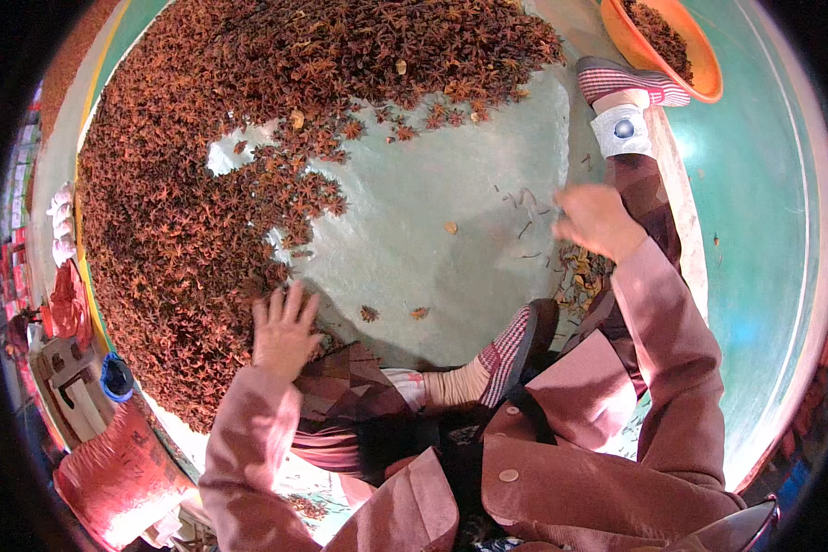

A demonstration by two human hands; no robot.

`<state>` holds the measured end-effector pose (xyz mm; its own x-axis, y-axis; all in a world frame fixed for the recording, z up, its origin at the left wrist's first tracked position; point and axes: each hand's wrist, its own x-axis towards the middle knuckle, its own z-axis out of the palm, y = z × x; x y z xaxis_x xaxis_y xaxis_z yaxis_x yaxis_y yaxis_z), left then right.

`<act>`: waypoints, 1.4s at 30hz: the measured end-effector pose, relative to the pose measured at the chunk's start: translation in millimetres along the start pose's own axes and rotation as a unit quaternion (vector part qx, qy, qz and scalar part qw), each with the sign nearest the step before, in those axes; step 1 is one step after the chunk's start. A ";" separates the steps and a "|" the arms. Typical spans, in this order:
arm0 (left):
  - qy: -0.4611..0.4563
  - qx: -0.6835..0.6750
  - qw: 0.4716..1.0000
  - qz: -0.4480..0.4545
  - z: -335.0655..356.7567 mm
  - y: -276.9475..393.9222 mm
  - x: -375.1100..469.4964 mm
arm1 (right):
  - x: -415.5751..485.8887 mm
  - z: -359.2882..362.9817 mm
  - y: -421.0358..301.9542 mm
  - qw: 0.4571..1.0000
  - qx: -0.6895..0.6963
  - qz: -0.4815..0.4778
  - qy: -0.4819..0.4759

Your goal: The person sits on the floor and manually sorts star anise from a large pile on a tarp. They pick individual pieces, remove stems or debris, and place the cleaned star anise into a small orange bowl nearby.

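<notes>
A broad pile of dried star anise (179, 186) covers the left and far side of a pale plastic sheet (414, 276). My left hand (284, 337) rests at the pile's near edge, palm down with fingers spread, and grips nothing. On the other side, my right hand (599, 219) is blurred, its fingers bent over the sheet's right edge. Whether anything sits between those fingers cannot be made out. Beside them lie thin dark stems (526, 204), and a heap of stems and yellowish bits (585, 276) lies just below that hand, partly hidden by the sleeve.
An orange basin (707, 65) holding brown pieces stands at the far right, by my striped shoe (621, 77). My other shoe (514, 352) is on the sheet's near side. At left are a full red sack (121, 476) and a blue-rimmed container (116, 378).
</notes>
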<state>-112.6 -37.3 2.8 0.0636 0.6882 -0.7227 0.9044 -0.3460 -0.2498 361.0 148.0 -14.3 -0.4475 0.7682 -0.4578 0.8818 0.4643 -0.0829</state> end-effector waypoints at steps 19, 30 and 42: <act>0.205 -0.635 0.723 0.179 -105.5 97.6 22.3 | -25.2 -18.4 -55.8 0.985 -0.063 -0.066 0.150; 0.225 -0.528 0.818 0.049 -52.7 67.5 32.0 | 117.7 2.4 -91.5 0.977 0.124 -0.060 0.166; 0.293 -0.594 0.749 0.003 -80.3 132.9 81.1 | -8.1 -53.8 -107.2 0.845 0.532 0.038 0.037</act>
<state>46.7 23.8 -37.3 -0.0714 0.9710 -0.2281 0.6185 0.2225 0.7536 262.1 115.8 46.0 -0.3572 0.8214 -0.4445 0.5254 -0.2168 -0.8228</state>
